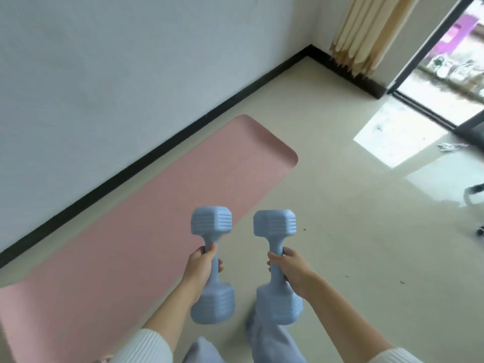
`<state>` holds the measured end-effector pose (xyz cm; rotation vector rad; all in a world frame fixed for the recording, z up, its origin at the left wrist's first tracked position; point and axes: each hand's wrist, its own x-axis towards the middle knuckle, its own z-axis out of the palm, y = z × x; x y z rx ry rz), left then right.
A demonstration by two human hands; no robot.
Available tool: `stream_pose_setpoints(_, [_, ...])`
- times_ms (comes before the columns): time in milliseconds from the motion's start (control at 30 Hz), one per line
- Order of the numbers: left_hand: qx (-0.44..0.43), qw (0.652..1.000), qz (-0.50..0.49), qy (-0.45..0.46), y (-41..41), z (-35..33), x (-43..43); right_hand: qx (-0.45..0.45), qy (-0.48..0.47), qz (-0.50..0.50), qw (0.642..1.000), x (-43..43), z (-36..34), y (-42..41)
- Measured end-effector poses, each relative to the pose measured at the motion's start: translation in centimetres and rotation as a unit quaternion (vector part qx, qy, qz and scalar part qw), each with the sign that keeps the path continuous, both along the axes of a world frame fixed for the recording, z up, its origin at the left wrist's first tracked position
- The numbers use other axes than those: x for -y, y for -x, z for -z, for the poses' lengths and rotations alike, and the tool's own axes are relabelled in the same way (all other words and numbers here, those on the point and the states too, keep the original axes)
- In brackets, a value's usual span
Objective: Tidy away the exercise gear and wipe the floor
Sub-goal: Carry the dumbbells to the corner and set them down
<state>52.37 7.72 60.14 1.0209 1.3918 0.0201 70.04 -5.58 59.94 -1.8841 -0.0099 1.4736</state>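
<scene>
I hold two light blue plastic dumbbells upright above the floor, side by side and apart. My left hand (201, 265) is closed around the handle of the left dumbbell (211, 223). My right hand (290, 269) grips the handle of the right dumbbell (274, 225). A pink exercise mat (146, 218) lies flat and unrolled on the floor to the left, running along the wall. The left dumbbell hangs over the mat's right edge.
A white wall with a black skirting board (183, 132) runs beside the mat. Cream curtains (366, 35) hang in the far corner next to a glass sliding door (445, 82). A white rag (451, 146) and a chair's wheeled base (475, 203) are at the right. Small dark specks dot the glossy tile floor (366, 231).
</scene>
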Motion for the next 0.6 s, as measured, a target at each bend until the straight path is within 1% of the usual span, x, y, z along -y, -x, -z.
stream_pose_setpoints(300, [0.053,0.988,0.139,-0.028,-29.9,-3.0,-3.5,0.055,-0.037,0.133,0.989,-0.1,-3.6,-26.7])
stream_pose_setpoints(467, [0.076,0.976,0.198,-0.040,-47.0,-1.8,-8.2,0.076,-0.038,0.188,0.979,-3.2,-2.8,-42.1])
stream_pose_setpoints(600, [0.073,0.969,0.234,-0.039,-61.4,0.0,-12.3,0.071,-0.032,0.230,0.970,-6.6,-2.0,-54.3])
